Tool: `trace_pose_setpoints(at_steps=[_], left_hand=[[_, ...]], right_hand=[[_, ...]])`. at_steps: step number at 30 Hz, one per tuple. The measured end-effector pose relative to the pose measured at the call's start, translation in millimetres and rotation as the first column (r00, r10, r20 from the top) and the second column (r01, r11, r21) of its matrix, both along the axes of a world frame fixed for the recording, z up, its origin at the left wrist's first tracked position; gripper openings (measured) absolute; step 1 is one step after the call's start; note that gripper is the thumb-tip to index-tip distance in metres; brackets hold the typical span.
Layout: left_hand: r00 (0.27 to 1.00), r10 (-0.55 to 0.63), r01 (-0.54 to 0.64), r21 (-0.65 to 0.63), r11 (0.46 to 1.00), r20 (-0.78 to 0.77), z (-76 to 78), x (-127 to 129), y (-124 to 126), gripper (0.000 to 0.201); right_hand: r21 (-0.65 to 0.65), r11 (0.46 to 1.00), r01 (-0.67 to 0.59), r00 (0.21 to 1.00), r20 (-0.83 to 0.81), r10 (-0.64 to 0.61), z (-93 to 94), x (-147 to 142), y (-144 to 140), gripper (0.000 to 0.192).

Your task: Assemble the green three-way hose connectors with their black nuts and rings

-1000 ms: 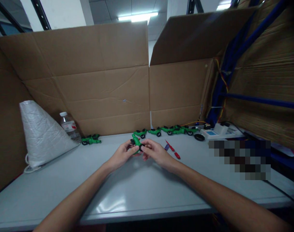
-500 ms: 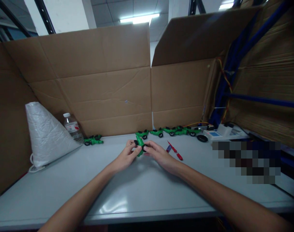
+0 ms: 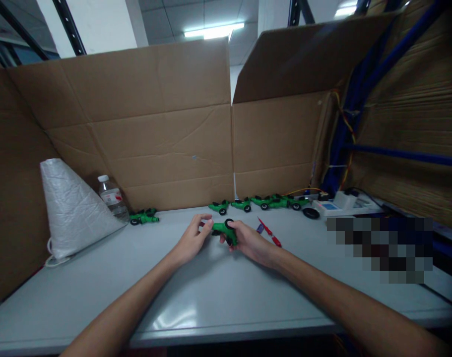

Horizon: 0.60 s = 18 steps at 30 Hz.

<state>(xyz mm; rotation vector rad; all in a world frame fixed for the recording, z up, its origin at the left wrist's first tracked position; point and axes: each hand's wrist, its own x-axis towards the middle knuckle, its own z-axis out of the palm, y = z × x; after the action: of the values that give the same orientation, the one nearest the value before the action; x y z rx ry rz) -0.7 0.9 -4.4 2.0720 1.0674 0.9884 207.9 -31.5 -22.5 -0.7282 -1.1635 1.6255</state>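
Note:
My right hand (image 3: 253,243) grips a small green toy car (image 3: 221,228) with black wheels, thumb on top near a wheel and fingers curled beneath. The car is held above the table, its narrow end towards the left. At that end is my left hand (image 3: 190,240), with its thumb and fingers apart and curved; the thumb tip lies at the car's end, and whether it touches I cannot tell. To the right of my right hand, a red pen-like tool (image 3: 271,234) lies on the table beside a small dark blue piece (image 3: 260,228).
Several similar green cars (image 3: 265,202) line the back of the white table (image 3: 211,297); more green parts (image 3: 144,217) sit at the left. A water bottle (image 3: 112,197) stands by a silvery bag (image 3: 71,213). Cardboard walls (image 3: 155,148) surround the table. A power strip (image 3: 345,202) is at the right.
The toy car has turned from nearly upright to lying sideways and shifted slightly right, into my right hand. My left hand's fingers have come away from around it.

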Motion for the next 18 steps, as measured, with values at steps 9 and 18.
trace_pose_setpoints(at_steps=[9, 18], left_hand=[[0.997, 0.067, -0.070, 0.118, 0.991, 0.023, -7.8, -12, 19, 0.049], [0.996, 0.086, -0.085, 0.156, 0.984, 0.000, -11.0, -16, 25, 0.049]], right_hand=[[0.525, 0.841, 0.130, 0.872, 0.343, -0.349, 7.6, 13, -3, 0.037], [0.831, 0.548, -0.090, 0.690, 0.449, -0.567, 17.1, 18, -17, 0.028]])
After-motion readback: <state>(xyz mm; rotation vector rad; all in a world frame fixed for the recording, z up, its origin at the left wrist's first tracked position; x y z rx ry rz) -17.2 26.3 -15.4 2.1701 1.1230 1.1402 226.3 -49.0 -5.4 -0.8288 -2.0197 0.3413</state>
